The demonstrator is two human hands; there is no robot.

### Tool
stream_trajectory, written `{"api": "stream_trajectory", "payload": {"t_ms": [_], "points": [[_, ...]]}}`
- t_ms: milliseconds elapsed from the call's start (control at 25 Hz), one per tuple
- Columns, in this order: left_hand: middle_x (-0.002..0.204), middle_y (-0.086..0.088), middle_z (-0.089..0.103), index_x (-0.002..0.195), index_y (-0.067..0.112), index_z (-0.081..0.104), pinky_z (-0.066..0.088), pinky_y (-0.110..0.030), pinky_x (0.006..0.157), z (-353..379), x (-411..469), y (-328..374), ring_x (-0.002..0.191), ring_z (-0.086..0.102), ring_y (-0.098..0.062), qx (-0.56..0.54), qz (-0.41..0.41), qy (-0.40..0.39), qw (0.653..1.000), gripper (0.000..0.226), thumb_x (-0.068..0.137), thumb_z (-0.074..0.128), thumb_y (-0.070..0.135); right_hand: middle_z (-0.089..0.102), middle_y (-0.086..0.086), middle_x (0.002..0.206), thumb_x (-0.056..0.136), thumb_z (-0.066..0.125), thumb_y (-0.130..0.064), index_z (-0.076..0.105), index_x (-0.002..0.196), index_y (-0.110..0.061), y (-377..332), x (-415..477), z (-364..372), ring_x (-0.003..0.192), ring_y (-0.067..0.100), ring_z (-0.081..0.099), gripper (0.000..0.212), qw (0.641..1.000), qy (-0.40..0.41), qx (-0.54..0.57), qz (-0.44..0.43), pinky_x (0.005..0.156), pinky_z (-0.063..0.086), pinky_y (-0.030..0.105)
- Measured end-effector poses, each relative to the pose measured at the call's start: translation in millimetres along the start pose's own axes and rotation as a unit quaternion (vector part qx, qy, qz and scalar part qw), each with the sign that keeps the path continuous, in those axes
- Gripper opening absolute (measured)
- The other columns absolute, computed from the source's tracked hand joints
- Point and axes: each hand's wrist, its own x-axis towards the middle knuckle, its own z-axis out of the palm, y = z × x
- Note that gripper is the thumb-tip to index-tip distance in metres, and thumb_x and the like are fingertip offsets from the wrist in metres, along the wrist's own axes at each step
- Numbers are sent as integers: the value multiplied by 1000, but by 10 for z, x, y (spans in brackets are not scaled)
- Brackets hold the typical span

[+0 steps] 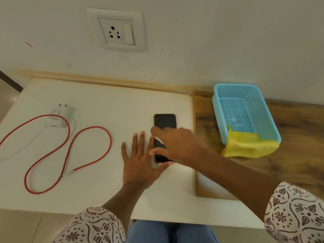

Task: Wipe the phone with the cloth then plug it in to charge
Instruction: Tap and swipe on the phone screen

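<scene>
A black phone (164,122) in a clear case lies screen up on the white table (105,102). My left hand (138,160) rests flat on the table with fingers spread, its thumb against the phone's near end. My right hand (177,146) hovers over the phone's lower half, fingers apart and blurred, holding nothing. The yellow cloth (249,144) hangs over the near rim of a blue basket (245,109) to the right. A white charger plug (60,114) with a red cable (70,148) lies at the left. A wall socket (116,31) sits above the table.
The basket stands on a brown wooden surface (298,137) that adjoins the white table on the right. The red cable loops across the table's left half. The socket's switch (128,34) is beside its holes. My knees in blue jeans (171,232) are below the table's front edge.
</scene>
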Motion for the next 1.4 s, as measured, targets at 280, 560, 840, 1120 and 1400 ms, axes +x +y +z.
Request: {"api": "stream_trajectory", "payload": {"t_ms": [280, 560, 840, 1120, 1400], "points": [[159, -8, 10, 149, 25, 16, 4, -61, 114, 4, 11, 3, 146, 2, -30, 9, -14, -5, 1000, 99, 72, 13, 87, 65, 4, 108, 86, 49, -55, 28, 114, -30, 135, -228, -37, 65, 14, 51, 42, 999, -19, -1, 35, 54, 35, 19], [159, -6, 8, 149, 27, 11, 2, -60, 115, 0, 12, 18, 145, 2, -30, 21, -24, -2, 999, 99, 70, 12, 88, 65, 3, 108, 89, 40, -56, 30, 123, -26, 251, -543, 12, 73, 17, 53, 46, 990, -64, -55, 110, 60, 37, 23], [158, -7, 12, 149, 26, 13, 8, -61, 114, 9, 7, 14, 145, 6, -31, 7, -14, -3, 1000, 96, 73, 16, 86, 65, 4, 85, 83, 52, -59, 27, 108, -27, 377, 23, -280, 59, 20, 57, 47, 993, 77, -56, 64, 47, 39, 23], [157, -8, 19, 148, 25, 21, 11, -62, 113, -15, 10, 20, 144, 13, -34, 12, -13, -4, 1000, 97, 72, 19, 86, 58, 3, 75, 83, 56, -54, 32, 111, -20, 462, 481, -420, 59, 22, 52, 50, 989, 93, -82, 81, 52, 36, 29], [156, -11, 23, 147, 22, 24, 14, -63, 112, -19, 16, 23, 143, 16, -34, 14, -8, -4, 1000, 97, 73, 20, 86, 52, 3, 66, 84, 59, -47, 24, 103, -25, 223, 507, -296, 55, 22, 50, 46, 995, 70, -63, 20, 50, 38, 32]]}}
